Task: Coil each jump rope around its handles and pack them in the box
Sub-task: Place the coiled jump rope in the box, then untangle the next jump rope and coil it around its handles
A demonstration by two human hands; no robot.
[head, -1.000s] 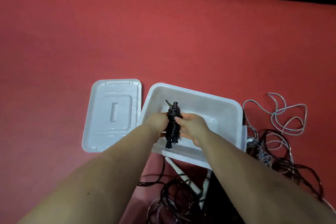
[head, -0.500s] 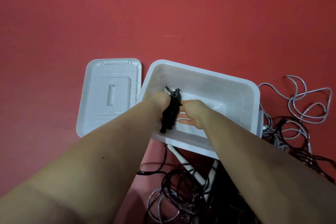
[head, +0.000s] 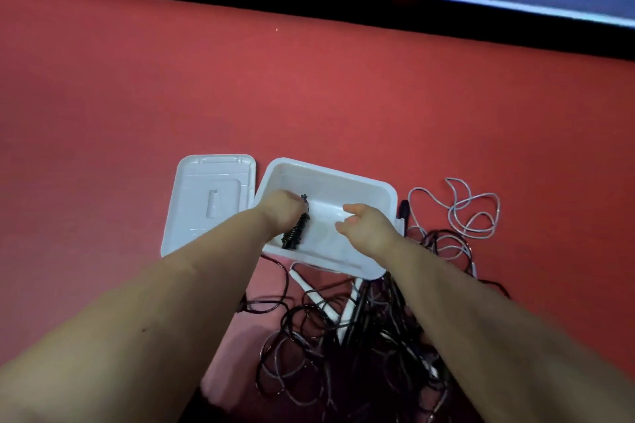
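Your left hand [head: 283, 213] grips the coiled black jump rope [head: 296, 228] and has it down inside the white box [head: 378, 192], against the wall on your left-hand side. Its long axis runs from near your left wrist up and away, slightly rightward. Your right hand [head: 366, 223] hovers just to the right of the bundle, fingers relaxed and holding nothing. 1 second ago both hands held the bundle above the box; since then your right has let go and moved aside, so releasing falls to your left.
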